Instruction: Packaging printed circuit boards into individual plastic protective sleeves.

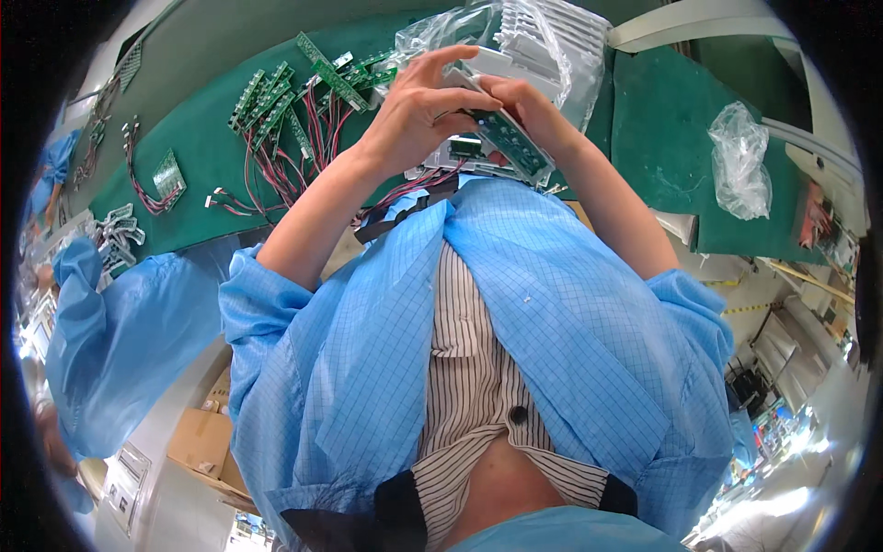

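Note:
Both of my hands are raised over the green bench around a long green circuit board, which seems set in a pale frame or strip and is held tilted. My right hand wraps its far and right side; some of its fingers are hidden behind the board. The curled fingers and thumb of my left hand meet the board's upper left end, its index finger raised above. Whether a small part is pinched there, I cannot make out. Below the hands, another small green board with red and black wires lies near my waist.
Several wired circuit boards are heaped on the bench to the left, with one apart. White slotted plastic parts in clear film lie behind my hands. A crumpled clear bag sits at right. A person's blue sleeve is at left.

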### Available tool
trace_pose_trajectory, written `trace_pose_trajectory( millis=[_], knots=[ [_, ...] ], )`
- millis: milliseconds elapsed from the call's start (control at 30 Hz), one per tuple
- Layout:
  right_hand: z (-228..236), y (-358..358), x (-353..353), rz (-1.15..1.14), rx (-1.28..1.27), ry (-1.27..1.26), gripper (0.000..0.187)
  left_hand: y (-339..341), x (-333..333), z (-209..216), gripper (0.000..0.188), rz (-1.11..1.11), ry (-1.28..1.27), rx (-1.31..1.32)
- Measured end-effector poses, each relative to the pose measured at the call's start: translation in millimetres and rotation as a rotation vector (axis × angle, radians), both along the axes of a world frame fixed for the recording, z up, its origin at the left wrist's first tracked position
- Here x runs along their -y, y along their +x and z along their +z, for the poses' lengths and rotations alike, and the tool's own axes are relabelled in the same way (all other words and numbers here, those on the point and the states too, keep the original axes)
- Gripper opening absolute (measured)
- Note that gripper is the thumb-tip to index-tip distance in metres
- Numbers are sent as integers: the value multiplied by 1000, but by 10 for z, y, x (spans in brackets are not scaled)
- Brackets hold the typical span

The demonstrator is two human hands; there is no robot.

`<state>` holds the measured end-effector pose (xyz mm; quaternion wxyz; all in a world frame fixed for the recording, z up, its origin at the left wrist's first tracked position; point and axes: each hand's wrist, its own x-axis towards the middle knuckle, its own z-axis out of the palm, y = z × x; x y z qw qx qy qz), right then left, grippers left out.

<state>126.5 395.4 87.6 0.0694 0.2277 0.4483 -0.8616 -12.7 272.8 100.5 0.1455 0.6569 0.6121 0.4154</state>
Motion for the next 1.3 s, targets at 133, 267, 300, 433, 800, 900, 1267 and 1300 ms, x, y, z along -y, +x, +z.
trace_pose_trajectory(
  millis=[133,267,300,433,800,900,1267,1300],
  knots=[
    [-36,32,12,70,-222,436,32,9,-11,104,34,-80,-215,85],
    [-82,38,51,71,-186,463,32,26,15,78,41,-71,-163,-84],
    [-112,36,47,57,-206,459,30,36,24,45,47,-56,-115,-104],
    [40,31,36,101,-111,323,21,-50,109,-59,59,64,-151,512],
    [-127,-31,97,274,-37,793,18,55,258,-294,32,276,-276,960],
    [-81,-41,175,249,-23,919,22,10,297,-298,32,194,-375,985],
    [-30,-19,362,79,-13,1088,21,95,340,-275,28,259,-332,905],
    [-23,-12,369,78,-13,1089,21,100,340,-262,28,278,-334,917]
  ],
)
